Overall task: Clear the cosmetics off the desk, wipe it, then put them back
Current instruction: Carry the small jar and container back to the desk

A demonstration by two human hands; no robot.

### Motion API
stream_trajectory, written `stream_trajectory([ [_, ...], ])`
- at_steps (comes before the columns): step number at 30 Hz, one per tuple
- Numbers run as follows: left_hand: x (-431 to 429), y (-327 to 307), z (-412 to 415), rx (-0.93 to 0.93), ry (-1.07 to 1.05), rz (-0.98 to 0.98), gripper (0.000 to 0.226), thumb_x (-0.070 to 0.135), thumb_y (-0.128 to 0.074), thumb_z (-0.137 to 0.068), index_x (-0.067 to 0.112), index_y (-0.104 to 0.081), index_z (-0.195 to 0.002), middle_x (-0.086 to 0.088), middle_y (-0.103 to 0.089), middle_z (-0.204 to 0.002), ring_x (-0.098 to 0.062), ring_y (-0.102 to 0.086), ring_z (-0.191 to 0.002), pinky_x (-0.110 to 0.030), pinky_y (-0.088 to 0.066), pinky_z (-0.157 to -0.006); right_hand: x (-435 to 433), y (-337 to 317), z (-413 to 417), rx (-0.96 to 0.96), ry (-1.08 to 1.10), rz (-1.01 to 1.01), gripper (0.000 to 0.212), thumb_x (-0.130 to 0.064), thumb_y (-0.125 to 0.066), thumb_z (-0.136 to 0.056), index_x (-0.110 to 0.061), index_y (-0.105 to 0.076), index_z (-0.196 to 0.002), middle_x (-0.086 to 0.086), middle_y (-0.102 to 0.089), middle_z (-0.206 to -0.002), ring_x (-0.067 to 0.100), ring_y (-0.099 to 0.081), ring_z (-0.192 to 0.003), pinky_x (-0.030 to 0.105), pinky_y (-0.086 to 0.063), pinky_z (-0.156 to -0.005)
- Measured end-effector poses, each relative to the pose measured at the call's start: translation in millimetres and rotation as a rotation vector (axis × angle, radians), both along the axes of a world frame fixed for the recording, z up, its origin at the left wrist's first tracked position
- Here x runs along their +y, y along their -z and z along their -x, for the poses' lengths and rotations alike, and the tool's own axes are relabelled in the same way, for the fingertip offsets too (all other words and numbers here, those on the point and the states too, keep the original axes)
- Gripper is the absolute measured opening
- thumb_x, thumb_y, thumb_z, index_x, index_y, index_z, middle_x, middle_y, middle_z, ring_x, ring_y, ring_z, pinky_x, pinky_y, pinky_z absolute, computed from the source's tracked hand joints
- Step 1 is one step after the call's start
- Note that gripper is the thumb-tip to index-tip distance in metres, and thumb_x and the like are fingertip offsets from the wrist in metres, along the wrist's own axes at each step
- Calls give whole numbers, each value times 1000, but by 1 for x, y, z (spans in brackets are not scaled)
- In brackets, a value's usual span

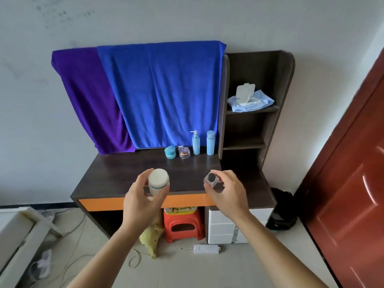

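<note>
Above desk's front edge [116,192], squat white jar [158,181], teal-banded, flat-lidded.

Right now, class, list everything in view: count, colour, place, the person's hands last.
desk: 1, dark brown, against wall
shelf unit: 1, dark brown, beside desk
purple towel: 1, purple, hung behind desk
blue towel: 1, blue, hung behind desk
wipes pack: 1, blue-white, upper shelf
teal jar: 1, teal, desk back
clear jar: 1, purplish, beside teal jar
pump bottle: 1, light blue, desk back
capped bottle: 1, light blue, beside pump bottle
stool: 1, red, under desk
drawer unit: 1, white, under desk
white jar: 1, white, left hand
small bottle: 1, clear, black cap, right hand
left hand: 1, holds white jar
right hand: 1, holds small bottle
</note>
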State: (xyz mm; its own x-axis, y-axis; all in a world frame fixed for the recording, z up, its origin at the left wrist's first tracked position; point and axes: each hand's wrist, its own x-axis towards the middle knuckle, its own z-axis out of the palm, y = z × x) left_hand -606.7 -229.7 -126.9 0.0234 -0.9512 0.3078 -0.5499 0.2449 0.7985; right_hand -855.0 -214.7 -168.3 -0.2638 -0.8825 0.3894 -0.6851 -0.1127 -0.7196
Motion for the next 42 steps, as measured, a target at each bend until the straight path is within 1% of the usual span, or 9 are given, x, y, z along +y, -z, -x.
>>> stream_trajectory([
  [5, -99, -13, 8, -17, -81, -22, 52, 44, -80, -77, 40, -54, -122, 13, -66, -106, -11, -64, -95, -44, -55, -84, -127, -11, 1, 17, -101, -17, 39, -45, -70, -85, -28, -67, -119, -17, -57, -106, 4, -59, -98, 22, -50, -78],
  [9, -162, -18, -3, -20, -130, -25, 50, 44, -80, -77, 42, -54, -120, 13, -67, -105, -11, -64, -95, -42, -55, -83, -209, -20, -16, 30, -163, -33, 37, -47, -69, -83, -33, -67, -118, -24, -53, -102, -4, -56, -93, 14, -43, -73],
  [15, -252, -1, -48, -17, -197, -36, 47, 39, -81, -76, 42, -55, -114, 15, -67, -100, -8, -64, -90, -43, -55, -81, -303, -5, -61, 52, -230, -98, 40, -50, -68, -81, -33, -66, -117, -18, -55, -103, 5, -63, -91, 24, -51, -77],
  [20, -340, 30, -97, -28, -123, -70, 48, 41, -80, -75, 43, -54, -116, 19, -66, -101, -9, -63, -96, -44, -55, -82, -369, 18, -97, 80, -149, -175, 35, -50, -69, -81, -36, -65, -113, -21, -52, -99, 1, -57, -75, 28, -52, -76],
  [24, -403, 53, -133, -47, -19, -132, 48, 44, -78, -75, 44, -53, -116, 26, -61, -108, -5, -62, -99, -40, -55, -83, -410, 32, -129, 60, -27, -270, 29, -48, -69, -83, -35, -66, -109, -17, -56, -100, 10, -62, -80, 41, -51, -86],
  [29, -457, 94, -156, -99, 87, -203, 50, 42, -78, -73, 43, -53, -117, 24, -49, -114, -3, -61, -93, -36, -56, -79, -442, 64, -162, 88, 75, -369, 32, -44, -74, -80, -32, -69, -109, -10, -65, -103, 13, -64, -93, 20, -37, -81],
  [33, -485, 135, -153, -104, 87, -302, 52, 46, -78, -72, 41, -53, -118, 19, -57, -106, -6, -60, -92, -34, -53, -80, -462, 96, -176, 54, 55, -466, 41, -34, -79, -79, -23, -70, -117, -3, -66, -107, 17, -64, -96, 29, -51, -81],
  [38, -498, 187, -138, -182, 98, -407, 51, 45, -77, -74, 41, -53, -119, 22, -59, -100, -12, -55, -99, -27, -42, -76, -485, 142, -188, 45, 9, -557, 40, -23, -79, -81, -15, -70, -119, 5, -66, -108, 23, -65, -95, 22, -43, -83],
  [42, -509, 221, -126, -225, 81, -455, 52, 40, -77, -75, 39, -54, -122, 19, -60, -102, -14, -51, -100, -25, -37, -75, -500, 174, -197, 29, -17, -595, 40, -14, -75, -85, -9, -67, -124, 12, -64, -115, 28, -66, -98, 31, -50, -87],
])
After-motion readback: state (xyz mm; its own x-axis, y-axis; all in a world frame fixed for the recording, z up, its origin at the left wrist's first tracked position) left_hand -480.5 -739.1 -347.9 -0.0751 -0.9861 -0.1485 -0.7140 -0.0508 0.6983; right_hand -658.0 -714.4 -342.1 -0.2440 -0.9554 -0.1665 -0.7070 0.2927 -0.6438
